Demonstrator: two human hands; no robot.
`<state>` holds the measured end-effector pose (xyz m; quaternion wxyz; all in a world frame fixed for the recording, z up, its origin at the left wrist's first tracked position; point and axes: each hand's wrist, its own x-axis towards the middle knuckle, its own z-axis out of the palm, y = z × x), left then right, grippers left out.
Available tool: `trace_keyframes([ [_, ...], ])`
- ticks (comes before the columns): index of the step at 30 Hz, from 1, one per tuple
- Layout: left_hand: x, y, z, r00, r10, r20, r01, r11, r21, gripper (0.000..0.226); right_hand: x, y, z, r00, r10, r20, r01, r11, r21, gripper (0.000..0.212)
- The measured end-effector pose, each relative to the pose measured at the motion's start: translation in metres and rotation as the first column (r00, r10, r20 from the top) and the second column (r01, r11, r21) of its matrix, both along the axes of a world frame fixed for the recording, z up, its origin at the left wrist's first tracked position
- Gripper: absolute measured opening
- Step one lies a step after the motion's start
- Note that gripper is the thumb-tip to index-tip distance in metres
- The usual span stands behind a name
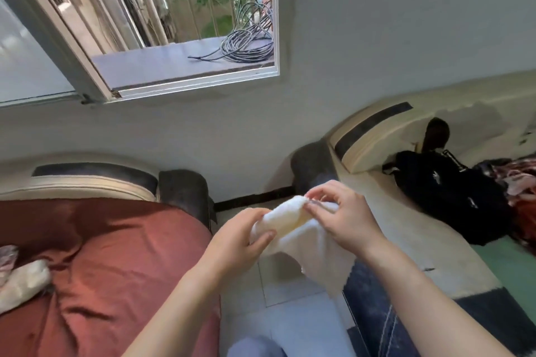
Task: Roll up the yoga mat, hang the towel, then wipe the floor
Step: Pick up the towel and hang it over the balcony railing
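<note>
A white towel hangs in front of me between two beds, bunched at the top and drooping toward the tiled floor. My left hand grips its left end, thumb and fingers curled around the cloth. My right hand pinches the top right edge of the towel with its fingertips. No yoga mat is in view.
A bed with a rust-red sheet lies on the left, with a white cloth on it. A cream bed frame with a black backpack stands on the right. An open barred window with coiled cable is above.
</note>
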<state>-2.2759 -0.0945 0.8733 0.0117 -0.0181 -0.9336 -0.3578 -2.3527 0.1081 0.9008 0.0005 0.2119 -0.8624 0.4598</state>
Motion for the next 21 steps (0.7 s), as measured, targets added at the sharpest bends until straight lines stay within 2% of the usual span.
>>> trace_keyframes([
  [11,-0.172,-0.092,0.044,0.981,0.125,-0.145,-0.122,0.992,0.030,0.026,-0.202,-0.090,0.035,0.997,0.018,-0.077,-0.026,0.995,-0.098,0.014],
  [16,-0.258,-0.149,0.077,0.970,0.118,-0.213,-0.119,0.993,0.004,0.029,-0.287,-0.143,0.063,0.996,-0.004,-0.093,-0.012,0.987,-0.163,0.005],
  [21,-0.335,-0.209,0.110,0.956,0.078,-0.283,-0.104,0.992,-0.076,0.032,-0.355,-0.202,0.093,0.988,0.003,-0.155,-0.037,0.975,-0.217,0.012],
])
